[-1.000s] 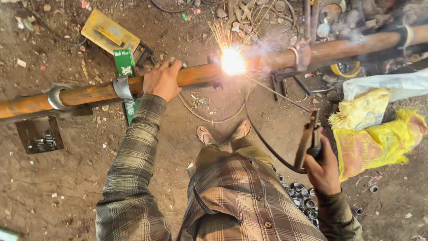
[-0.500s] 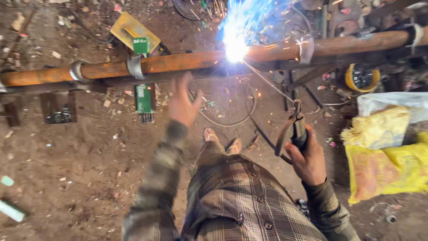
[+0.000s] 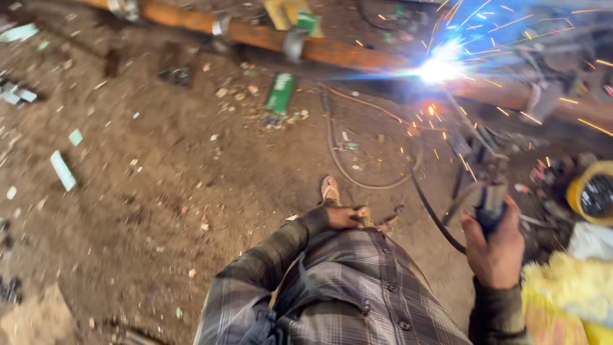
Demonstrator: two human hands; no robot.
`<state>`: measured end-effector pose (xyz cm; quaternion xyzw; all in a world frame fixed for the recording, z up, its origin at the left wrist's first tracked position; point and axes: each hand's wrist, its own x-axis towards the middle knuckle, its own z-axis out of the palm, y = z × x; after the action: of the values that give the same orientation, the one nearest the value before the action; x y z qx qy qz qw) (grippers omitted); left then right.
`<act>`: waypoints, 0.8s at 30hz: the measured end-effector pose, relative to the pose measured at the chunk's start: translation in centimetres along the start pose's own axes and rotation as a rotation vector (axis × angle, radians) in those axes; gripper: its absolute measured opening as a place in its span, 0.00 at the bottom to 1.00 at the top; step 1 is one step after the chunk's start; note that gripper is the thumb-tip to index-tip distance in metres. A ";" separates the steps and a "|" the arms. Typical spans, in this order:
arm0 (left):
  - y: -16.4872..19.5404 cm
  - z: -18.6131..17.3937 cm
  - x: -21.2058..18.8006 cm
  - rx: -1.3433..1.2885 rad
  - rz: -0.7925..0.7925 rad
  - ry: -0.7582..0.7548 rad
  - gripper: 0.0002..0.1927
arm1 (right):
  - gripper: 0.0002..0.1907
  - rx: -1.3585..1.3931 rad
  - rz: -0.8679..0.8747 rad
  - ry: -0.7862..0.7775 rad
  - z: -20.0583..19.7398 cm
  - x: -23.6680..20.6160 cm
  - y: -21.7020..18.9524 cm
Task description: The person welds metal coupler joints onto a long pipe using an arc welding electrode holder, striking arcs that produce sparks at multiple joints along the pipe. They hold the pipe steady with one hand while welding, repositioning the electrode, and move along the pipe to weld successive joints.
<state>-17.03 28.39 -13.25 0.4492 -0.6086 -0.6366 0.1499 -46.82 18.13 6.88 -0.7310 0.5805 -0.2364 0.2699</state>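
Lowered from mid-frame, left hand [image 3: 341, 217] rests curled at waist, empty; right hand [image 3: 495, 246] fingers clench electrode holder [image 3: 488, 198], nearer the rusty pipe [image 3: 332, 54] running along frame top, arc [image 3: 440, 69] upper right.

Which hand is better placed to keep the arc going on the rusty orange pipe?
Right. The right hand grips the welding electrode holder, whose rod reaches the bright arc on the rusty orange pipe. The left hand is down at the waist, away from the pipe.
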 end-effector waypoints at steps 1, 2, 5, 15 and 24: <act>0.2 -0.2 -0.2 0.000 -0.071 -0.014 0.21 | 0.34 0.016 0.005 0.000 0.1 0.1 0.0; 0.3 -0.4 -0.4 0.060 -0.122 0.016 0.22 | 0.34 0.027 0.018 0.005 0.3 0.1 0.1; 0.1 -1.6 -1.2 0.313 -0.233 0.167 0.23 | 0.32 0.102 0.133 -0.031 0.6 0.1 0.7; -0.7 -17.6 -9.5 0.490 -0.366 0.794 0.24 | 0.28 0.724 0.109 0.182 5.2 -1.8 3.3; -8.8 -32.7 -26.4 0.446 -0.609 1.282 0.14 | 0.04 0.156 0.232 0.092 10.6 -5.5 -2.6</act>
<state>25.32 28.81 -6.29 0.9012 -0.3651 -0.1242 0.1978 -39.13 25.21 0.59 -0.6239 0.6528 -0.2813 0.3247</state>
